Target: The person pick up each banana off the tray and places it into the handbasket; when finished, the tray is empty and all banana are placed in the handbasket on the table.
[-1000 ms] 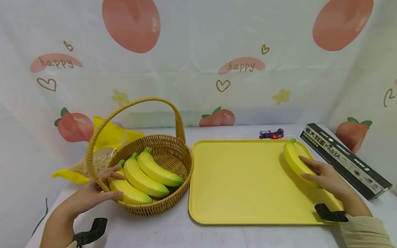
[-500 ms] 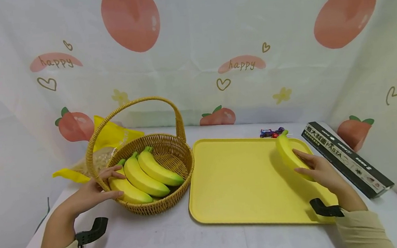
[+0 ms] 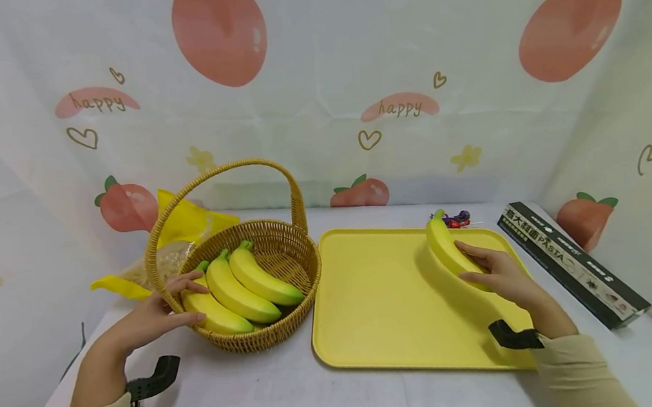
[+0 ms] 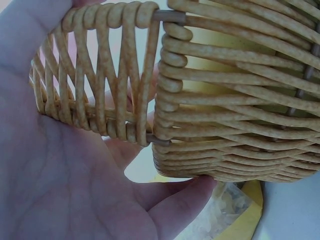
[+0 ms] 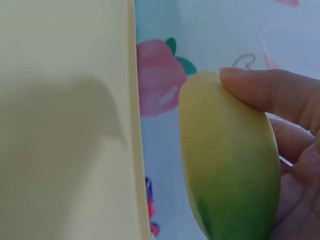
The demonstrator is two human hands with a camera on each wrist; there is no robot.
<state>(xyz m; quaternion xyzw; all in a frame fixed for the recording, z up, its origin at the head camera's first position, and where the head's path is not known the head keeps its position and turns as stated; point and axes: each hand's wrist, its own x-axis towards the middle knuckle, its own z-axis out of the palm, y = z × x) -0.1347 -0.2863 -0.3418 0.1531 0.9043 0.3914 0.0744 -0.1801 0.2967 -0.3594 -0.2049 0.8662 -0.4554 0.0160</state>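
A yellow banana (image 3: 446, 248) with a green tip is pinched in my right hand (image 3: 498, 279), held above the yellow tray (image 3: 368, 348) with its shadow falling below. The right wrist view shows the thumb and fingers on either side of the banana (image 5: 230, 160). On the left, my left hand (image 3: 150, 319) grips the wicker basket (image 3: 251, 342) at its rim, by the handle's base. In the left wrist view the woven handle base (image 4: 100, 70) lies against the palm. Three bananas (image 3: 237, 292) lie side by side in the basket, the leftmost partly covered by my fingers.
Behind the basket lies a yellow and clear bag (image 3: 194, 221). A long black pasta box (image 3: 569, 260) lies right of the tray. Small wrapped candies (image 3: 458, 219) sit beyond the tray's back edge. A printed cloth (image 3: 314, 69) hangs behind the table.
My right hand has lifted the banana off the tray's right side and carried it left. The left hand stays on the basket.
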